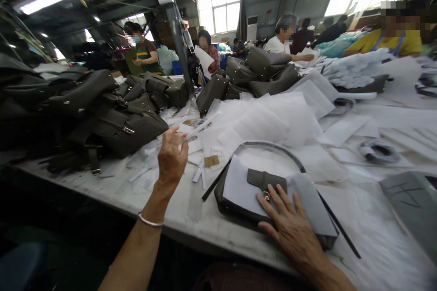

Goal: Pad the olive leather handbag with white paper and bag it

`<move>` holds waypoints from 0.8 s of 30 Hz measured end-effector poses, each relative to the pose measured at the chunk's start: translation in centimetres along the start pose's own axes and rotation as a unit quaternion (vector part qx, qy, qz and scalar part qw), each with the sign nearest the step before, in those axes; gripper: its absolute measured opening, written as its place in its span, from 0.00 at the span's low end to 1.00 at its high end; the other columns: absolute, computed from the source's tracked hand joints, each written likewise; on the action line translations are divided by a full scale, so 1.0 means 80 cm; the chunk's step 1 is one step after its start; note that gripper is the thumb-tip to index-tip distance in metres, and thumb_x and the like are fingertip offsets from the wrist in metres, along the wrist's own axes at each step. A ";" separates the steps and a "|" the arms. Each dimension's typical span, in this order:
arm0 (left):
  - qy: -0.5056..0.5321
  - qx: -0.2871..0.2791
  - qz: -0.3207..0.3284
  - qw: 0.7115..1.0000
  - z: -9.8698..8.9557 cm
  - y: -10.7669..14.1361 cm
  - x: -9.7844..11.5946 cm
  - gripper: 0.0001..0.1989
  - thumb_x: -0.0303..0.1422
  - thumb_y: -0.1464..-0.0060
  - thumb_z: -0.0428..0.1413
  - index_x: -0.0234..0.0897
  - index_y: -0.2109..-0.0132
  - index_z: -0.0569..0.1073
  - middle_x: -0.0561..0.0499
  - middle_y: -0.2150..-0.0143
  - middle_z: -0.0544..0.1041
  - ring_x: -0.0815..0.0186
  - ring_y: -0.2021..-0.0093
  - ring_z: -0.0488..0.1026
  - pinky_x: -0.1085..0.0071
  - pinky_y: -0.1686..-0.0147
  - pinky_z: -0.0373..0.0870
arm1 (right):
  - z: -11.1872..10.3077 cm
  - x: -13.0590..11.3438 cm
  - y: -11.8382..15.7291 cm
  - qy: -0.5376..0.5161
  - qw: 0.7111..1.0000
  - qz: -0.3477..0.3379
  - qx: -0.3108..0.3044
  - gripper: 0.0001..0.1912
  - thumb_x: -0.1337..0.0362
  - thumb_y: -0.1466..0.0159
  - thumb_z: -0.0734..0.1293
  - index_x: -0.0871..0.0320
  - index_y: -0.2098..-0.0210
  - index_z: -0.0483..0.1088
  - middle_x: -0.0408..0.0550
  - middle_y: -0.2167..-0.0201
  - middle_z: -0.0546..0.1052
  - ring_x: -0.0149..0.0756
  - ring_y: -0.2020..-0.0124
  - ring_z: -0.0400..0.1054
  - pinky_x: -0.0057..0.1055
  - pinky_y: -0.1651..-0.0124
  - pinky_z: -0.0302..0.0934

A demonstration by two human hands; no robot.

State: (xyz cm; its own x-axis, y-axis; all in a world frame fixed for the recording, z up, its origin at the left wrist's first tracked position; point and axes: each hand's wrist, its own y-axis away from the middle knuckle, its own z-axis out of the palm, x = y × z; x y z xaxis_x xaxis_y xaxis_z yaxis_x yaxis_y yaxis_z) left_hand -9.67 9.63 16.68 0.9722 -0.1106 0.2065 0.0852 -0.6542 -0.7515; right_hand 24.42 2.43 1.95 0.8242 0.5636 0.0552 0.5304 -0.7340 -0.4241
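Note:
A dark olive handbag (227,204) lies on the table in front of me, its front covered by white protective sheet (239,182). A flap with a metal buckle (266,195) shows in the middle, and a wrapped handle (269,145) arches behind. Spread flat, my right hand (290,223) rests on the bag's front beside the buckle. My left hand (172,154) is raised left of the bag, thumb and fingers apart. A thin whitish strip (200,131) shows by its fingertips; whether they touch it I cannot tell.
Dark handbags (126,129) are heaped at left, with more bags (259,72) behind. White foam sheets (273,118) spread across the table. A brown tag (211,160) lies near paper strips. A grey box (413,204) stands at right. Several people work beyond the table.

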 end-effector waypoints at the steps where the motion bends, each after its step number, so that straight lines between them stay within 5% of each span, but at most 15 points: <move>1: 0.042 -0.001 0.061 0.997 -0.001 0.011 0.027 0.10 0.28 0.35 0.48 0.34 0.53 0.72 0.41 0.44 0.72 0.60 0.40 0.69 0.62 0.41 0.68 | -0.003 -0.001 -0.001 -0.003 1.000 0.003 -0.008 0.31 0.46 0.32 0.62 0.45 0.32 0.57 0.57 0.32 0.60 0.61 0.33 0.53 0.65 0.38 0.49; 5: 0.115 -0.125 0.271 0.948 0.015 0.091 0.132 0.13 0.24 0.34 0.44 0.34 0.51 0.71 0.40 0.42 0.74 0.61 0.43 0.72 0.64 0.44 0.70 | -0.007 -0.006 0.002 -0.018 0.999 0.039 0.003 0.31 0.45 0.32 0.60 0.54 0.35 0.61 0.58 0.39 0.70 0.56 0.38 0.62 0.58 0.37 0.54; 8: 0.087 -0.171 0.296 0.936 0.036 0.153 0.169 0.12 0.27 0.33 0.45 0.32 0.50 0.72 0.41 0.47 0.77 0.59 0.47 0.75 0.63 0.47 0.71 | -0.010 -0.010 0.007 -0.030 0.997 0.059 0.027 0.27 0.46 0.31 0.60 0.62 0.46 0.69 0.61 0.53 0.78 0.53 0.49 0.71 0.50 0.44 0.63; 11: 0.052 -0.205 0.291 0.933 0.050 0.183 0.168 0.15 0.27 0.34 0.46 0.32 0.44 0.70 0.42 0.45 0.76 0.59 0.47 0.74 0.63 0.48 0.70 | -0.022 -0.012 0.011 -0.050 0.997 0.050 0.007 0.20 0.50 0.31 0.62 0.62 0.54 0.72 0.58 0.62 0.80 0.50 0.59 0.75 0.46 0.52 0.67; 17: 0.038 -0.202 0.311 0.928 0.051 0.186 0.157 0.18 0.30 0.33 0.47 0.36 0.38 0.67 0.43 0.42 0.74 0.57 0.44 0.72 0.60 0.46 0.68 | -0.055 -0.008 0.017 -0.096 0.995 0.033 0.002 0.12 0.59 0.29 0.60 0.57 0.61 0.72 0.51 0.67 0.79 0.43 0.66 0.75 0.38 0.59 0.67; 21: 0.028 -0.211 0.303 0.929 0.053 0.191 0.160 0.20 0.30 0.33 0.47 0.39 0.36 0.65 0.43 0.40 0.73 0.57 0.43 0.71 0.59 0.45 0.66 | -0.083 -0.003 0.021 -0.160 0.986 0.023 0.046 0.10 0.63 0.29 0.60 0.56 0.57 0.72 0.49 0.64 0.80 0.40 0.62 0.74 0.37 0.55 0.66; 24: 0.026 -0.216 0.306 0.927 0.055 0.195 0.161 0.21 0.29 0.33 0.47 0.39 0.36 0.65 0.43 0.40 0.73 0.56 0.44 0.71 0.59 0.46 0.67 | -0.115 -0.005 0.014 -0.182 0.979 0.032 0.085 0.08 0.67 0.30 0.63 0.55 0.64 0.73 0.46 0.70 0.78 0.36 0.67 0.73 0.34 0.60 0.65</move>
State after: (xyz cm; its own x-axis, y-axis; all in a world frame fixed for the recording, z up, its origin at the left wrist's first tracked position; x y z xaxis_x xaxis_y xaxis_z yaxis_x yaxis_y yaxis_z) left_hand 5.15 1.29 4.89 0.7964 -0.5891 -0.1371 -0.5855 -0.6941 -0.4188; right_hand 26.48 -2.11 9.75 0.7133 0.6386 -0.2887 0.4133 -0.7160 -0.5625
